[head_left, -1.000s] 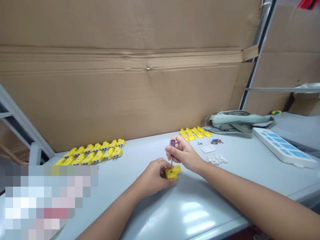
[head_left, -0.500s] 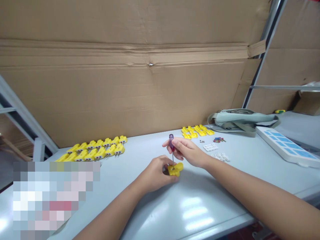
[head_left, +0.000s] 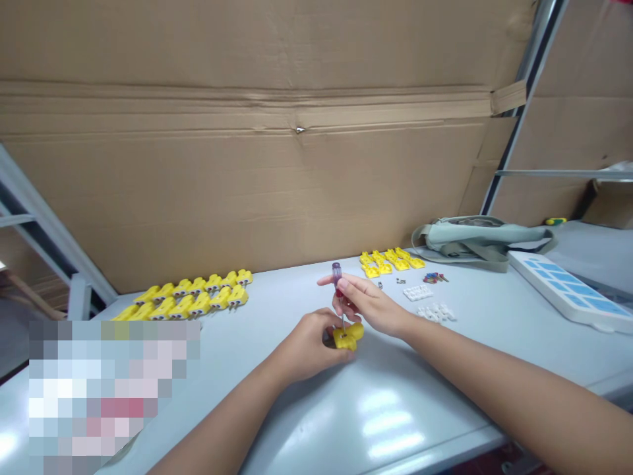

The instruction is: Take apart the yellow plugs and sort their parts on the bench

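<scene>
At the middle of the pale grey worktable (head_left: 395, 409), the left hand (head_left: 309, 346) grips a yellow plug body (head_left: 350, 338) resting on the surface. The right hand (head_left: 370, 305) pinches an upright screwdriver (head_left: 337, 276), its tip in the plug. Its fingers lie straighter than half a second ago. Rows of yellow plugs (head_left: 192, 298) lie to the left and white terminal blocks (head_left: 428, 303) to the right. A cardboard sheet (head_left: 247, 165) walls the back.
</scene>
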`<state>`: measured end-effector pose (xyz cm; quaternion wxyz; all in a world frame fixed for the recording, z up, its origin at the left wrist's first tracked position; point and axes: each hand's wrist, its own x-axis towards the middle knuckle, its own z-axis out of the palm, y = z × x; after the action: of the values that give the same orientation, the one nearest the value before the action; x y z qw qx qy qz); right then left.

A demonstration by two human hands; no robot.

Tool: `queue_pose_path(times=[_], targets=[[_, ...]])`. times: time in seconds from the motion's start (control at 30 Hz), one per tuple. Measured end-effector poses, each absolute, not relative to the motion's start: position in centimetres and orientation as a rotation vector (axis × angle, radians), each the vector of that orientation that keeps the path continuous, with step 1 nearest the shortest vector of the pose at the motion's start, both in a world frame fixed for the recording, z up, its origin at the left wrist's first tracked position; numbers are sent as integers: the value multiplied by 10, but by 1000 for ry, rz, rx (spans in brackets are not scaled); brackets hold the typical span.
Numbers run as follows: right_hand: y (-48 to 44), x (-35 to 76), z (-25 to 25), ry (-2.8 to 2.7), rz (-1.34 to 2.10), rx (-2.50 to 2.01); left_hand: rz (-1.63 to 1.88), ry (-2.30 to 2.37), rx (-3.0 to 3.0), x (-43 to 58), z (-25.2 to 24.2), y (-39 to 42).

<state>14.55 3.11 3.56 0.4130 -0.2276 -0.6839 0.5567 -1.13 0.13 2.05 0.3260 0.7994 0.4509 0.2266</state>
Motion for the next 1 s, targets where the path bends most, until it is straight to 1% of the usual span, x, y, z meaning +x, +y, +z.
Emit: queue_pose_path(times=[0.23, 0.37, 0.7, 0.87, 1.0], targets=[[39, 148, 26, -1667, 1560, -674, 618, 1096, 2031, -11, 21, 1], [42, 151, 25, -1645, 1573, -650, 619, 1089, 2062, -12, 21, 3], [46, 153, 26, -1850, 1325, -694, 599, 1140, 2123, -15, 19, 6], [45, 152, 26, -1925, 1394, -597, 587, 1148, 2123, -15, 17, 7], [46, 151, 21, -1783, 1541, -614, 620, 1135, 2067, -15, 19, 6]])
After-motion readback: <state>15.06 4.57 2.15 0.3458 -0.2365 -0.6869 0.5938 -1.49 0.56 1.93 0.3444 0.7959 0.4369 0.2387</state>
